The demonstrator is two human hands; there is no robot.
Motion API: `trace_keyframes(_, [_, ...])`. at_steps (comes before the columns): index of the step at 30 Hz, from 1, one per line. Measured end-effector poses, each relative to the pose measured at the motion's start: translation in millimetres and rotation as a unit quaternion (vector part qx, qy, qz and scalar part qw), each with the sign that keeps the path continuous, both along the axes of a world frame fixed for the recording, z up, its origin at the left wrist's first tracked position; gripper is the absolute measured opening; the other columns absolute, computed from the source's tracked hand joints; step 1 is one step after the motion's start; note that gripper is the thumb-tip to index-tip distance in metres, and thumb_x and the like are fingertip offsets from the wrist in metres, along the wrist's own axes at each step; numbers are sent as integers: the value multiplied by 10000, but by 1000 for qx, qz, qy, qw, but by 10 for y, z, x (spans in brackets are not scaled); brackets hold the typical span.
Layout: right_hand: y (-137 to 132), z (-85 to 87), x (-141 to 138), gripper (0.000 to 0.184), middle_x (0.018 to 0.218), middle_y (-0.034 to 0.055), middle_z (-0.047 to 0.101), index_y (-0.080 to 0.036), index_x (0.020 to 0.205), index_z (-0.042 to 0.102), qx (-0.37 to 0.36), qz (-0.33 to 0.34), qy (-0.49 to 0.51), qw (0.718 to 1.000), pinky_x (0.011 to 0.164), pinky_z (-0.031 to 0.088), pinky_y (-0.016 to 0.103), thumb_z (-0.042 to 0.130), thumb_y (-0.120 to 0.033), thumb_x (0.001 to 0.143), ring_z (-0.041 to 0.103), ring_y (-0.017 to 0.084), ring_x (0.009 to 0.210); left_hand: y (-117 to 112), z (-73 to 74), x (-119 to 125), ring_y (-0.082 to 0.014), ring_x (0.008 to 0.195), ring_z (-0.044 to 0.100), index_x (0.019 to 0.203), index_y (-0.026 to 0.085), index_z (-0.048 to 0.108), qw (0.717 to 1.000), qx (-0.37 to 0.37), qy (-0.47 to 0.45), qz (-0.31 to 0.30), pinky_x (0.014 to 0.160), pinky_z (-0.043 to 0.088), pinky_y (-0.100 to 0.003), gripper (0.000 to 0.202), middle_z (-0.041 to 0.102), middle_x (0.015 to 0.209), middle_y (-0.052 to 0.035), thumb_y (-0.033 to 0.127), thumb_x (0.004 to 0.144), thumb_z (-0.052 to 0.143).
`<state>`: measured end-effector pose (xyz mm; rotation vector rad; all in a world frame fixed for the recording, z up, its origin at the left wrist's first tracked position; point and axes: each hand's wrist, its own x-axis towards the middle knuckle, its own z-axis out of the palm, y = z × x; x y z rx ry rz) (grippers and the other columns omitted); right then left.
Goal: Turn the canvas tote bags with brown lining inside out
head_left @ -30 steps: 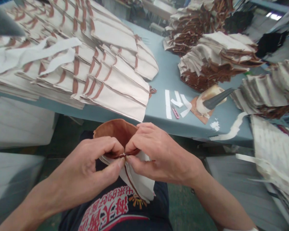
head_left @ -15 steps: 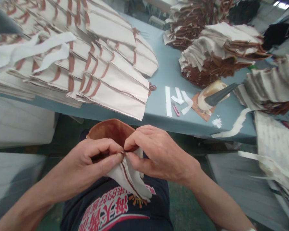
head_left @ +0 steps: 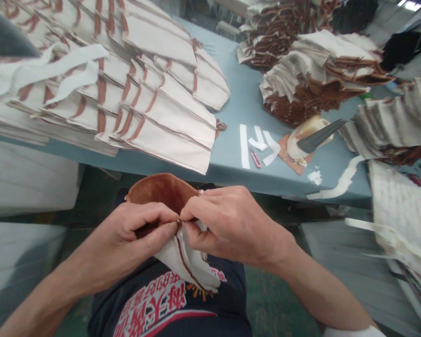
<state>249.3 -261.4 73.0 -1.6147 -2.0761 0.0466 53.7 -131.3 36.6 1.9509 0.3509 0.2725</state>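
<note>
A cream canvas piece with a brown lining (head_left: 161, 192) is held over my lap, below the table edge. My left hand (head_left: 133, 236) pinches its brown-trimmed edge between thumb and forefinger. Pressed against it from the right, my right hand (head_left: 231, 224) pinches the same edge, so the fingertips of both hands meet at one spot. The cream part of the piece (head_left: 189, 264) hangs down over my dark printed shirt.
A blue table (head_left: 238, 103) carries a large fanned stack of cream pieces with brown straps (head_left: 133, 93) at the left. Heaps of cream and brown pieces (head_left: 312, 75) lie at the back right. White strips (head_left: 244, 146), a small pink tool (head_left: 255, 160) and a dark-handled tool (head_left: 315, 138) lie near the front edge.
The piece has sunk slightly and its cream part is folded closer under my hands. Both hands keep their pinch at the same spot.
</note>
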Motion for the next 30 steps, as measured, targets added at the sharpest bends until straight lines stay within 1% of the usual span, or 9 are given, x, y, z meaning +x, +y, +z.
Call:
trace_keyframes(4, [22,17,14,266,719,13,785,-194,830,704,-51,4,-23,998,582,387,312,502,-87,968,728,163,631,-4,-13,-6,-108,591,594,857,224,816,1000,2,-2,1,540,426,-176,299,717,699,47,304,1068,620])
trace_keyframes(8, [55,-75,2,282,682,17,760,-199,858,680,-11,12,-62,998,554,303,313,463,-50,961,702,163,608,-27,-29,0,-90,536,445,728,203,694,1000,4,-4,19,475,323,-193,336,544,631,69,286,1043,609])
trace_keyframes(11, [77,-132,25,273,652,6,719,-186,886,690,-5,21,-15,1000,540,277,301,456,-82,979,664,154,583,-47,-44,-8,-85,523,377,710,204,636,1000,-11,-2,15,455,268,-205,337,474,622,81,277,1037,602])
trace_keyframes(16, [112,-92,95,198,690,-13,715,-178,947,720,-87,40,94,991,568,312,257,529,-143,985,601,118,580,-18,-24,-15,-89,518,375,723,198,654,1000,-6,18,0,452,268,-214,363,475,617,76,312,1056,566])
trace_keyframes(20, [149,-60,103,161,816,11,782,-194,969,702,-121,40,140,982,665,410,242,548,-162,1005,659,129,693,63,58,37,-107,555,499,712,193,646,998,55,32,-26,501,365,-208,390,577,633,45,320,1056,512])
trace_keyframes(24, [171,-48,90,132,994,25,845,-203,1065,693,-192,0,230,954,794,492,254,619,-178,958,752,148,845,90,83,81,-94,529,478,670,211,552,995,101,4,-19,493,353,-206,387,543,604,62,265,1048,488])
trace_keyframes(27, [178,-40,60,78,939,25,844,-200,975,705,-224,-12,189,956,749,443,278,668,-198,906,731,172,821,42,43,84,-85,495,460,644,211,519,982,187,-38,16,504,332,-226,384,505,566,71,198,1025,479])
trace_keyframes(28, [181,-41,46,36,905,28,836,-200,919,702,-224,-14,161,961,730,418,289,673,-208,898,710,176,797,26,27,79,-85,487,463,635,210,519,973,222,-53,31,511,325,-237,383,499,553,70,184,1016,482])
trace_keyframes(30, [189,-47,15,58,852,40,820,-198,854,693,-212,-24,115,970,710,381,311,672,-234,896,670,184,757,15,2,59,-91,478,480,637,209,554,962,261,-60,46,522,325,-255,383,518,545,65,177,1013,489])
